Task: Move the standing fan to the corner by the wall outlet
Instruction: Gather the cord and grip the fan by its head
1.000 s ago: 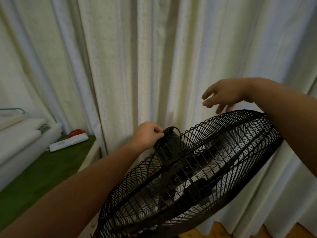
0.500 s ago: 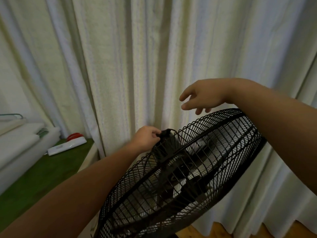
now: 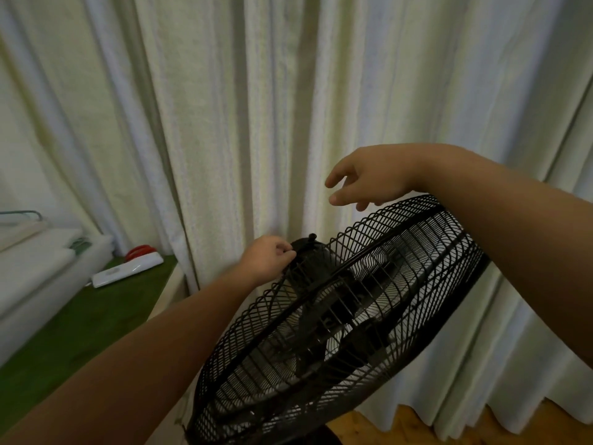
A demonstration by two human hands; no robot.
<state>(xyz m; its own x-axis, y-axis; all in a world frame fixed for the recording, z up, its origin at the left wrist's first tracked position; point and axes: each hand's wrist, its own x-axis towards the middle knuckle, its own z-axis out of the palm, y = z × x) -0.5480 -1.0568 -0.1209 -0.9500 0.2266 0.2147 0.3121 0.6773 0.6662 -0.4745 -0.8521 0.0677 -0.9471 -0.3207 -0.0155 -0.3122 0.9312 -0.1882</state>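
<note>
The black standing fan (image 3: 340,319) fills the lower middle, its wire cage tilted and its pale blades visible inside; the stand and base are out of sight. My left hand (image 3: 268,260) is closed on the rear of the cage beside the dark motor housing (image 3: 308,248). My right hand (image 3: 365,179) hovers above the cage's upper rim with fingers spread, touching nothing. No wall outlet shows.
Pale curtains (image 3: 256,107) hang right behind the fan. At left, a green mat (image 3: 80,319) carries a white power strip (image 3: 126,271) with something red behind it, and white cushions (image 3: 38,264). Wooden floor (image 3: 414,428) shows below the curtain hem.
My right hand has drifted left across the fan's top, still open. The fan head has shifted slightly left in view. My left hand keeps its hold at the back.
</note>
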